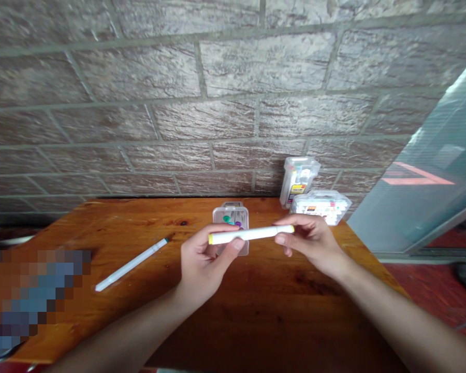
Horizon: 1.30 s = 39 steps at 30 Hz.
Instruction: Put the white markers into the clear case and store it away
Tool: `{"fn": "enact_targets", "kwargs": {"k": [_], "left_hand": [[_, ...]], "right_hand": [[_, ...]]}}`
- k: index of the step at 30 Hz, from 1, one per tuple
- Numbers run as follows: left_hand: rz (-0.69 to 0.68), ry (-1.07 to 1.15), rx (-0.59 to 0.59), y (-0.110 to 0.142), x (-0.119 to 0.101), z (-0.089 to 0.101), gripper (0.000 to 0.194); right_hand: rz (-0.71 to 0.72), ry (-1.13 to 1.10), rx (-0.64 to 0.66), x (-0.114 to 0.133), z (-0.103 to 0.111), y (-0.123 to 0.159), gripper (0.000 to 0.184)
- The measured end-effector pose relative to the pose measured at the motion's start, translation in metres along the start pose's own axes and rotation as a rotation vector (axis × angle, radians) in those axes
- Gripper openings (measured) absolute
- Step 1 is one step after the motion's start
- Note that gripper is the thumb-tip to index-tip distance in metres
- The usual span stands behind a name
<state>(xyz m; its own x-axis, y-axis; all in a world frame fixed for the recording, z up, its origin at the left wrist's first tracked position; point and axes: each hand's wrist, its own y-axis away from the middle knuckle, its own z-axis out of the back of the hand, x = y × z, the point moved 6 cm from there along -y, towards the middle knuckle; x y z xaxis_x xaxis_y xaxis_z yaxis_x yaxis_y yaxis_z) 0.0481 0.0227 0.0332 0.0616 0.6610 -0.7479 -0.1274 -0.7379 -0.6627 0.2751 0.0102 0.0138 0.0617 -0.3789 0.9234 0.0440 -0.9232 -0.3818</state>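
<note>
A white marker pen [256, 234] with yellow ends is held level above the table between both hands. My left hand [205, 259] pinches its left half between thumb and fingers. At the other end, my right hand [308, 239] grips the pen near its yellow tip, thumb below and fingers above. Behind the pen a clear plastic case [230, 213] stands on the table, with green and purple pen ends showing inside; the hands and pen hide part of it. A second white marker pen [132, 265] with a dark green tip lies slantwise on the table to the left.
Two clear marker cases, an upright one [300, 181] and a wider one [321, 206], stand at the back right of the wooden table [279, 311]. A brick wall [217, 119] rises behind. A pixelated patch covers the left front corner.
</note>
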Motion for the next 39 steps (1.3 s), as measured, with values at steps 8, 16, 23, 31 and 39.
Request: {"fn": "enact_targets", "kwargs": {"k": [8, 16, 23, 31, 39], "left_hand": [[0.074, -0.095, 0.274, 0.012, 0.01, -0.022, 0.012], [-0.019, -0.202, 0.459, 0.026, 0.012, -0.037, 0.009], [-0.02, -0.153, 0.489, 0.025, 0.013, -0.04, 0.011], [-0.078, -0.147, 0.567, 0.029, 0.007, -0.044, 0.007], [0.059, -0.199, 0.578, 0.033, 0.015, -0.039, 0.01]], "right_hand": [[0.061, -0.174, -0.019, 0.028, -0.003, 0.004, 0.015], [0.287, 0.08, 0.124, 0.05, -0.037, 0.028, 0.025], [0.358, 0.213, 0.172, 0.051, -0.048, 0.035, 0.018], [0.321, 0.246, 0.073, 0.044, -0.044, 0.039, 0.024], [0.12, 0.014, 0.125, 0.028, -0.035, 0.032, 0.017]]}}
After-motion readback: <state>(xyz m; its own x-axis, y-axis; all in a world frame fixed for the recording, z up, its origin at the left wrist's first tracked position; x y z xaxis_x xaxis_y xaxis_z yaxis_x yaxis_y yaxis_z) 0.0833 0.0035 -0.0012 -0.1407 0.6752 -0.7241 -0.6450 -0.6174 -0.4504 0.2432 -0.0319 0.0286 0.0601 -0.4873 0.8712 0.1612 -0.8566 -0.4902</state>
